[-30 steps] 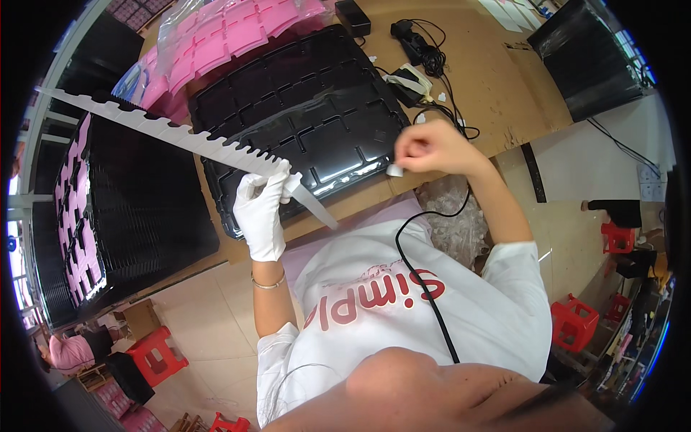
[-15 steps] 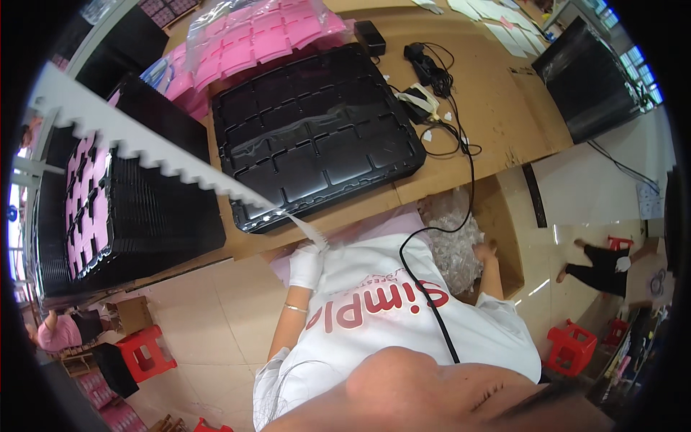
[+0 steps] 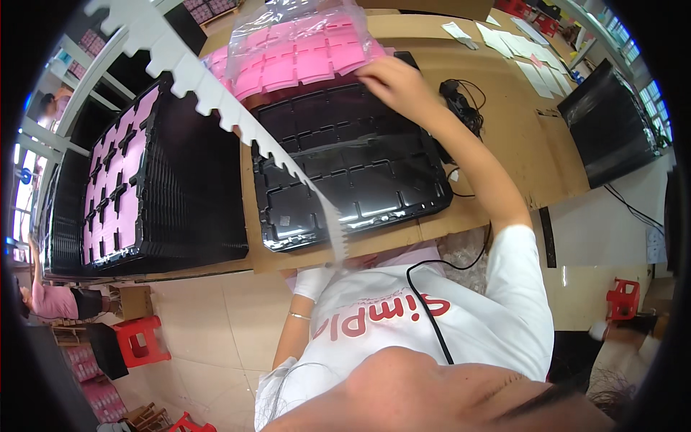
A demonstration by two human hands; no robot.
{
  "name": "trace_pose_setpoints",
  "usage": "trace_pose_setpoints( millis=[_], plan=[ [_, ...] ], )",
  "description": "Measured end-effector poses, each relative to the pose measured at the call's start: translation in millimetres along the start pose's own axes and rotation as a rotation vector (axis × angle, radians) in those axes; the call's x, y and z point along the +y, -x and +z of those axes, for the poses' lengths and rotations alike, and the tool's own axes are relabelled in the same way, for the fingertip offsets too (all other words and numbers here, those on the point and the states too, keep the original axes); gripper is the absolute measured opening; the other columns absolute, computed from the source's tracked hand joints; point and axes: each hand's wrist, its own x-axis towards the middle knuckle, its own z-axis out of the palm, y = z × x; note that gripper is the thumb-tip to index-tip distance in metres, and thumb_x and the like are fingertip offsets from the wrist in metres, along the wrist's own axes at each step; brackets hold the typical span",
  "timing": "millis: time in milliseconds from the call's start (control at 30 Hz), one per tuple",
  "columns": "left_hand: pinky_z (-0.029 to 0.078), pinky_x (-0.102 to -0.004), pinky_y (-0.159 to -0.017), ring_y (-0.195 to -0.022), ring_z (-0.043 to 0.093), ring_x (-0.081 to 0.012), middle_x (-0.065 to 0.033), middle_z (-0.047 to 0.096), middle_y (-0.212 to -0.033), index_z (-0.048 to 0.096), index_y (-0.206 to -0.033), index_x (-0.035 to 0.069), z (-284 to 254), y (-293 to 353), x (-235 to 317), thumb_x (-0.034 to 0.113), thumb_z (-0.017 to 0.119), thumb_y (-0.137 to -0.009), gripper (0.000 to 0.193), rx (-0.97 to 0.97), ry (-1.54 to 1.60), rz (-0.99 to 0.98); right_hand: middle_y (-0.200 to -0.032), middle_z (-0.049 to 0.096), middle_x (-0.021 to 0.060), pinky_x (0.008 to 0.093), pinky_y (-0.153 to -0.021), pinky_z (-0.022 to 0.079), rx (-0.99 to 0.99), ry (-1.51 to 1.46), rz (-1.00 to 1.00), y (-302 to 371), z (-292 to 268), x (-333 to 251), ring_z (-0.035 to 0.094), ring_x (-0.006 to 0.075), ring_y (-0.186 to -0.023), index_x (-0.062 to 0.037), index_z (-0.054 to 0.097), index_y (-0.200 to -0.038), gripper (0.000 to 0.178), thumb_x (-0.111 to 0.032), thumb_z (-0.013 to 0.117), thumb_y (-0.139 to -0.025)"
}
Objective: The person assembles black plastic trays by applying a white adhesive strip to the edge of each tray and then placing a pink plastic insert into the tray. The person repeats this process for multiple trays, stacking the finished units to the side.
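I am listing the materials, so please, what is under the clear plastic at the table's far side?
Pink sheets show through the clear plastic. What lies beneath these sheets is covered and cannot be seen.

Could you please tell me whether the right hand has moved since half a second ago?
Yes: from below the near edge of the table, the right hand has moved forward to the pink sheets beyond the black tray.

Red stool point(image 3: 134, 326) on tiled floor point(image 3: 205, 313), left; white papers point(image 3: 512, 45), black cable bundle point(image 3: 463, 106) on brown table point(image 3: 515, 129).
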Motion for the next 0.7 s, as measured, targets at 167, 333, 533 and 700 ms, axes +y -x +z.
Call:
trace_pose_setpoints(
  millis=[167,333,533,700],
  plan=[
    [0.049,-0.0399,-0.087,-0.097,0.065,-0.0299,-0.0176,0.067,-0.110,0.064,-0.113,0.003,-94,35,30,0.049,0.073,-0.076,0.060,-0.235,-0.118,-0.270,-0.100,0.063,0.0103,0.0410,-0.083,0.049,-0.189,0.190,-0.041,-45,134,71,0.061,0.0294,-0.095,-0.0059,0.063,-0.095,0.022,-0.017,0.070,-0.078],
    [0.052,-0.0301,-0.070,-0.073,0.066,-0.0182,-0.0130,0.070,-0.090,0.069,-0.088,0.001,-146,84,15,0.032,0.077,-0.079,0.034,-0.030,0.359,-0.339,-0.083,0.068,0.0106,0.0398,-0.072,0.051,-0.570,0.014,0.234,-68,142,96,0.066,0.0256,-0.080,-0.0104,0.070,-0.083,0.016,-0.018,0.075,-0.070],
    [0.033,-0.0195,-0.050,-0.054,0.043,-0.0022,-0.0010,0.062,-0.069,0.062,-0.075,0.005,-189,40,30,0.020,0.064,-0.093,0.024,0.443,0.780,-0.289,-0.070,0.069,0.0055,0.0345,-0.061,0.050,-0.609,-0.408,0.508,-81,143,128,0.065,0.0171,-0.064,-0.0095,0.075,-0.078,0.018,-0.021,0.081,-0.066],
    [0.041,-0.0199,-0.064,-0.071,0.054,-0.0069,-0.0060,0.065,-0.090,0.062,-0.099,0.004,-211,-45,50,0.026,0.053,-0.098,0.024,0.592,1.022,-0.138,-0.073,0.068,0.0033,0.0340,-0.068,0.049,-0.261,-0.227,0.655,-87,148,122,0.062,0.0169,-0.072,-0.0104,0.074,-0.078,0.010,-0.017,0.073,-0.071]
  ],
)
